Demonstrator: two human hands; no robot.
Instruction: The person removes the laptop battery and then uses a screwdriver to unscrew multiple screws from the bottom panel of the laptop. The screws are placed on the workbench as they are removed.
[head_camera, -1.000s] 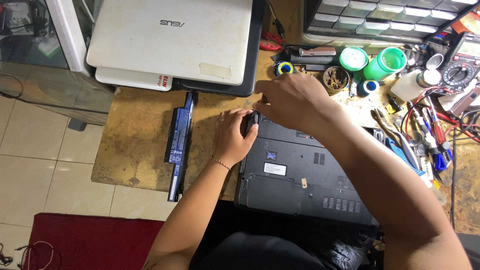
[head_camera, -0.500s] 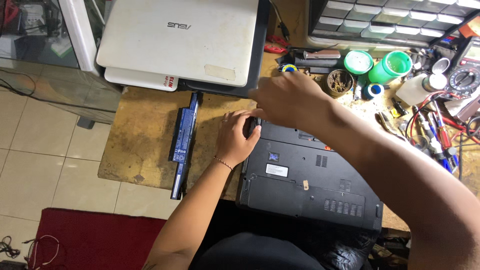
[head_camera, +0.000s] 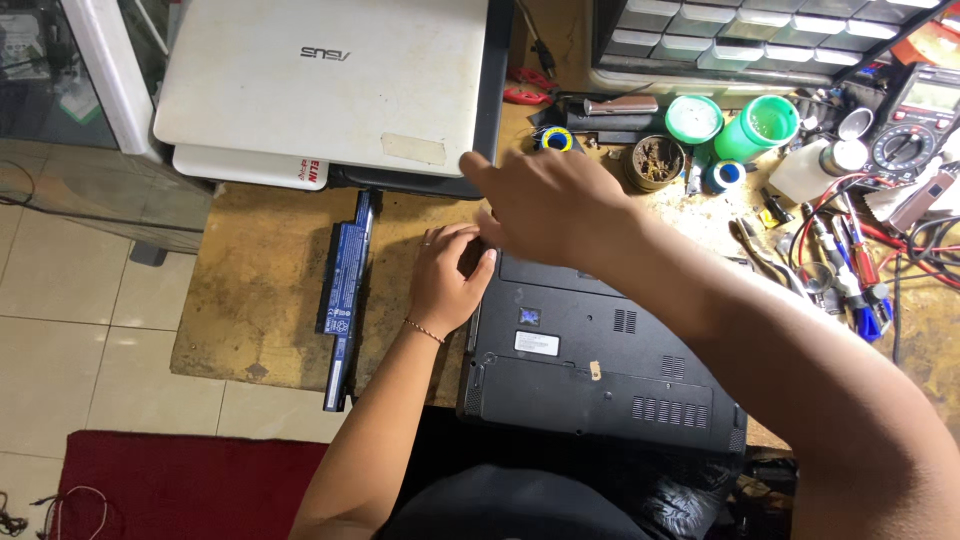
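Workbench (head_camera: 270, 290): black laptop (head_camera: 590, 360) under left hand (head_camera: 450, 280).

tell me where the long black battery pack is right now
In the head view the battery pack lies lengthwise on the wooden table, just left of the left hand and below the white laptop.

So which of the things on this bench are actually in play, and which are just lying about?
In play:
left hand
right hand
black laptop, underside up
long black battery pack beside it

Lying about:
white laptop stack
green tubs
multimeter
hand tools and wires
drawer cabinet
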